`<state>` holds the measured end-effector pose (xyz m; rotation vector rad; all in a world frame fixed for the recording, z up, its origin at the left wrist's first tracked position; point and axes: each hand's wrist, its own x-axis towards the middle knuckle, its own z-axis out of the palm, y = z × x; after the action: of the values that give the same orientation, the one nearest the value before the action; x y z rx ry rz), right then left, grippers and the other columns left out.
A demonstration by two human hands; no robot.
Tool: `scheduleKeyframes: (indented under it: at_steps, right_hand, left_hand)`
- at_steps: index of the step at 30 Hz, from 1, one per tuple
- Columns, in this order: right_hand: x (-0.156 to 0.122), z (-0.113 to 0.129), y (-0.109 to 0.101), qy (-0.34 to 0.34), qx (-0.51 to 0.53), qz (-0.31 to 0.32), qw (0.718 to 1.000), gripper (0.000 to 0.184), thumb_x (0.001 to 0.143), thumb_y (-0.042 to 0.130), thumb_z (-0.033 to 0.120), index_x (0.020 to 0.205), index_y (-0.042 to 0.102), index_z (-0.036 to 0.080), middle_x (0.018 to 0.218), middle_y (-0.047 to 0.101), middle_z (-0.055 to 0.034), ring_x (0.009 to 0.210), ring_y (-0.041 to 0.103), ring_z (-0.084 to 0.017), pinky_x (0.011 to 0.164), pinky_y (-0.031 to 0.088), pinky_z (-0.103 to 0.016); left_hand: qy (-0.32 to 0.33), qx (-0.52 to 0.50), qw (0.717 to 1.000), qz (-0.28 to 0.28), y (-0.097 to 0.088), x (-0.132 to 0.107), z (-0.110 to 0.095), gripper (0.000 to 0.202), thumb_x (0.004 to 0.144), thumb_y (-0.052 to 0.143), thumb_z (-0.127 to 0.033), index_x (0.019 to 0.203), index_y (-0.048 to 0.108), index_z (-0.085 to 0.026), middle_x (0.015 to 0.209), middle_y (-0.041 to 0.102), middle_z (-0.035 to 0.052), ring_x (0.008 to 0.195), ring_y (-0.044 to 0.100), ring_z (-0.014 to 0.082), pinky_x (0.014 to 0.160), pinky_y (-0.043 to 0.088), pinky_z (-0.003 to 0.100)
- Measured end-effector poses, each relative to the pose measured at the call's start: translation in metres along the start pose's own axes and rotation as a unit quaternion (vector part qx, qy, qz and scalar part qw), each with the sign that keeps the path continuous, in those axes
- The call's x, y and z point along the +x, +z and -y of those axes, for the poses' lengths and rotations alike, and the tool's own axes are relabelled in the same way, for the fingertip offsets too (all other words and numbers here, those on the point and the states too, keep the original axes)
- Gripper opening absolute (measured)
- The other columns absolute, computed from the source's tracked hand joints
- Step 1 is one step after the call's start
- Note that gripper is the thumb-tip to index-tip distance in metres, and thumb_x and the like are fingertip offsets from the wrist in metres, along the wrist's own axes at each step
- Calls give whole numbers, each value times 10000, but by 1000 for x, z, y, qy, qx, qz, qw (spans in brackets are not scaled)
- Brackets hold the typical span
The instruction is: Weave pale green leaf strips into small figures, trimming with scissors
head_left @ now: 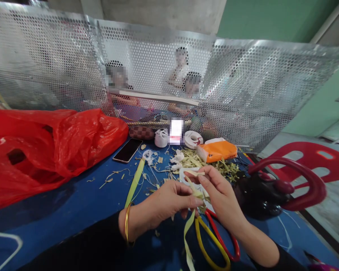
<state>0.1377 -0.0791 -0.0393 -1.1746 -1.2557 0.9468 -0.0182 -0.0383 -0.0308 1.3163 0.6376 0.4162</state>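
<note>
plainly, we are at close fingertip work, with both hands near each other above the blue table (98, 210) and clamped on one pale green strip (197, 193). our left hand (168, 199), gold bangle (127, 226) at the wrist, pinches the strip between thumb and forefinger. our right hand (222, 195) holds an upper part of it at the fingertips, close by. a long tail of strip hangs below our left fingers, apparently part of the same piece, beside a yellow loop handle (217, 241) and a red loop handle (237, 245) that look like scissors.

by our reading, the step in hand is folding or looping the strip over itself (the fingers cover the crossing, so we cannot tell which). what the next move calls for, we judge, is a firm left pinch to hold the fold flat while the right fingertips guide the loose end without tearing it; the hanging tail could snag on the handles if we let it drift.

around us, a longer green leaf strip (135, 182) lies left of the hands, near a tangle of white string (149, 157). beyond our fingers are a heap of green scraps (192, 159) and an orange packet (220, 149), and to our right stands a dark kettle (257, 199), well within elbow range, so we would do well to mind it.
</note>
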Motion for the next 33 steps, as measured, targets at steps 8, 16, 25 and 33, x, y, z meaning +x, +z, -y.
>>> scheduleKeyframes:
  at_steps: [8, 16, 25, 33]
  right_hand:
    - [2, 5, -1, -30, -54, 43, 997, 163, 900, 509, 372, 914, 557, 216, 941, 684, -50, 904, 648, -197, 780, 521, -308]
    - [11, 16, -26, -78, -231, 91, 965, 157, 852, 589, 332, 845, 677, 203, 748, 674, -9, 716, 621, -170, 693, 495, -293]
    - [12, 6, -21, -127, -303, 8, 945, 192, 875, 549, 291, 729, 629, 196, 700, 649, -11, 670, 591, -172, 638, 460, -280]
    - [-4, 19, -20, -311, -389, -110, 860, 163, 890, 526, 187, 1002, 636, 232, 961, 644, -87, 932, 587, -247, 840, 441, -417]
  left_hand:
    - [-4, -26, 1000, -17, 3, 2, 4, 205, 700, 683, -334, 630, 683, -142, 569, 609, -10, 463, 447, 76, 495, 353, 217]
    - [16, -78, 993, -90, -3, -1, -7, 165, 728, 656, -308, 689, 678, -149, 682, 656, 9, 501, 471, 70, 541, 343, 219]
    - [-7, -81, 991, -107, 1, -1, -9, 137, 697, 600, -230, 588, 647, -162, 564, 606, -16, 445, 465, 69, 494, 309, 225]
    - [-16, -148, 975, -164, 1, 2, -8, 195, 670, 727, -314, 713, 685, -129, 668, 683, 34, 564, 617, 116, 537, 379, 215]
